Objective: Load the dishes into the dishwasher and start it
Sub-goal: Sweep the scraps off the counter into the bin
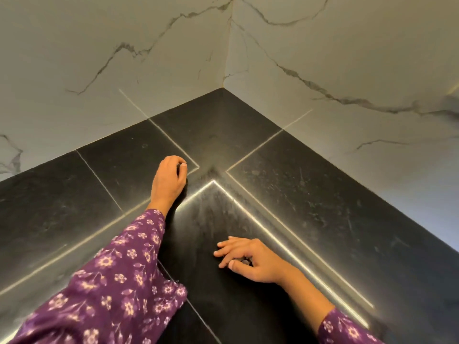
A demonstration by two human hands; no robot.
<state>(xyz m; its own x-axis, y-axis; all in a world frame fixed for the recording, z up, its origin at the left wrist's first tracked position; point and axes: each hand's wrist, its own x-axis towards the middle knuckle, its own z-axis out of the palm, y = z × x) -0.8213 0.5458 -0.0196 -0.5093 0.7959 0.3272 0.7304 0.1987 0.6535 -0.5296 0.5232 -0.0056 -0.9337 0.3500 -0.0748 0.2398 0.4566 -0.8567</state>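
No dish and no dishwasher shows in the head view. My left hand point(170, 178) is stretched forward to the inner corner of the black countertop point(310, 194), its fingers curled under into a loose fist, with nothing visible in it. My right hand point(244, 258) hovers lower and nearer to me, in front of the dark corner panel point(211, 244). Its fingers point left, nearly straight, with the thumb against the forefinger. Both arms wear purple flowered sleeves point(119, 281).
The L-shaped black countertop meets white marble-veined walls point(124, 58) at the far corner. Bright metal strips point(285, 234) run along the counter's front edges and joints. Below the edges are dark flat fronts.
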